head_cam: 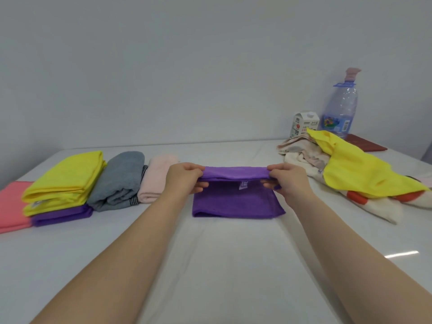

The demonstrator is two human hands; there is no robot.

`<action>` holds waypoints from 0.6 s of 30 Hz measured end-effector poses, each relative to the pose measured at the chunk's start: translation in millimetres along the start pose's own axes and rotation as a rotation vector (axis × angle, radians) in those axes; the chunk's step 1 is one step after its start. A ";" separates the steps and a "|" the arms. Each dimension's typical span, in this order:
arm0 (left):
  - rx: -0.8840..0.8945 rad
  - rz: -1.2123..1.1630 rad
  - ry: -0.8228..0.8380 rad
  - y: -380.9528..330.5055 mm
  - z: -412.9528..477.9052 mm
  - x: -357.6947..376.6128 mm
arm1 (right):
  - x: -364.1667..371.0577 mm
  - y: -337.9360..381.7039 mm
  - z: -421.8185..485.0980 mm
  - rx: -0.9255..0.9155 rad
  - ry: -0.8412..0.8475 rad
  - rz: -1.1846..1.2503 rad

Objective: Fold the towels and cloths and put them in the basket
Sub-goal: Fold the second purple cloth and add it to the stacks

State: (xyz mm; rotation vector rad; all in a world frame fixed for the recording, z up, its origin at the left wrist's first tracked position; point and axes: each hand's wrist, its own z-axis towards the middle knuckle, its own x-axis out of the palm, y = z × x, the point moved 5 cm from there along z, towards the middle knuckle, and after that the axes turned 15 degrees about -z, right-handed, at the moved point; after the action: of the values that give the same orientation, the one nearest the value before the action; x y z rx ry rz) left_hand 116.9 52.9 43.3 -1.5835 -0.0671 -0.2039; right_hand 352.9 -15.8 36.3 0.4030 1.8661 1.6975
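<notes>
A purple cloth lies partly folded at the middle of the white table. Its far edge is lifted and curled toward me. My left hand pinches the far left corner and my right hand pinches the far right corner. A small label shows on the cloth between my hands. To the right lies an unfolded heap: a yellow cloth on top of patterned white cloths. No basket is in view.
Folded cloths sit at the left: a yellow stack, a purple one beneath, a coral one, a grey towel and a pink towel. A water bottle, a carton and a dark red book stand at the back right.
</notes>
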 end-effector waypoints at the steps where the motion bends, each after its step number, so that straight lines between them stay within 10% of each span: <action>1: 0.022 0.051 -0.008 2.1 -3.9 -3.8 | -1.9 -1.6 -7.1 0.003 0.010 -0.039; 18: 0.278 0.545 0.048 31.7 -34.9 -17.3 | -5.7 -21.8 -24.4 -0.160 0.067 -0.703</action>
State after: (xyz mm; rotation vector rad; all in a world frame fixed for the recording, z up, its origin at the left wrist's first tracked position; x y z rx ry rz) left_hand 102.2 18.8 9.5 -1.2658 0.3572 0.1886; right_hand 346.3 -41.8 16.9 -0.3482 1.6247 1.3554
